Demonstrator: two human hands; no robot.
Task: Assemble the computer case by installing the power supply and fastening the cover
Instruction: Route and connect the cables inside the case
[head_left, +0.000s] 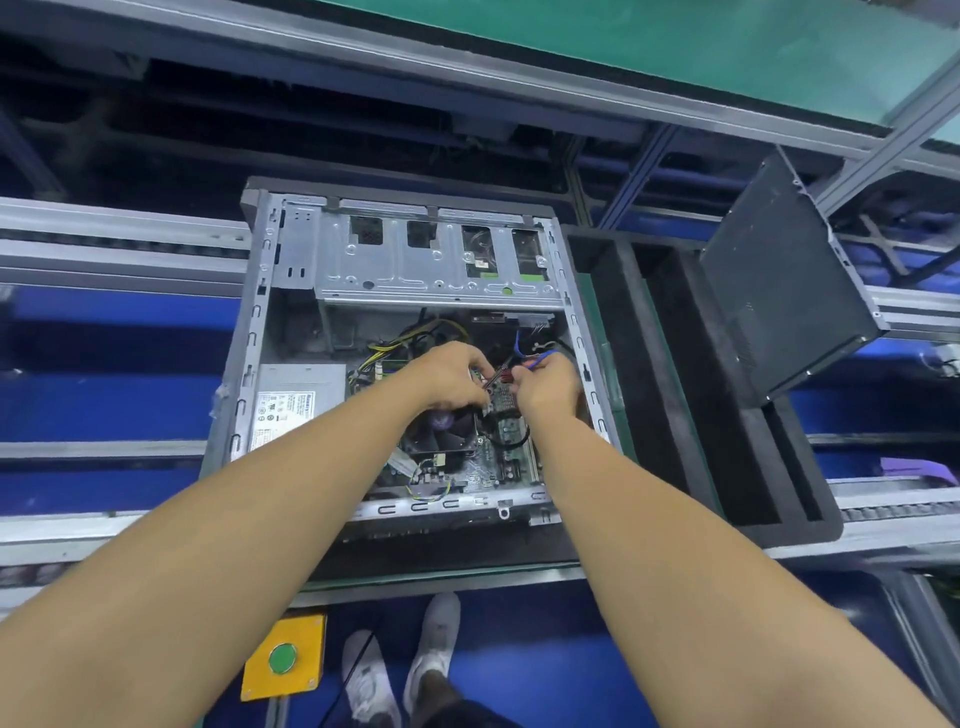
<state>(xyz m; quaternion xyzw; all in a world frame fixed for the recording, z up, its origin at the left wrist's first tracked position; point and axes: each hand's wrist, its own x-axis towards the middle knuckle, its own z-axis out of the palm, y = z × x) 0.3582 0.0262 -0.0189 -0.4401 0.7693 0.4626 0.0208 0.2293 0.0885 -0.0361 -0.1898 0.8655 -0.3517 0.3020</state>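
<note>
Since the power supply (298, 402) is seen lying in the near left corner of the open computer case (249, 332), label up against the left wall, the step in hand is judged to be its wiring. Both hands are held close together over the motherboard (488, 470), just right of the fan (441, 434). The left hand (452, 376) is curled, its fingertips bent onto a small connector (501, 378) with red wires; the right hand (545, 389) is curled too, and a blue cable (540, 356) is pinched at its fingertips. Whether the connector is seated cannot be told.

The wiring is expected to be light and limp, so the hard plug body is better taken than the wires; the board beneath is judged fragile, and pressure is best kept modest. The cover (779, 291), propped on edge at the black foam tray (670, 374) to the right, well apart from the case, is thought to be thin sheet, light but springy and hard-edged, best held by two opposite sides.

Room is tight: the far side is closed off by the drive cage (431, 260), the left hand is crowded by yellow and black leads (410, 338), and the right wrist is flanked closely by the case's stamped rim; open room is left only upward
</note>
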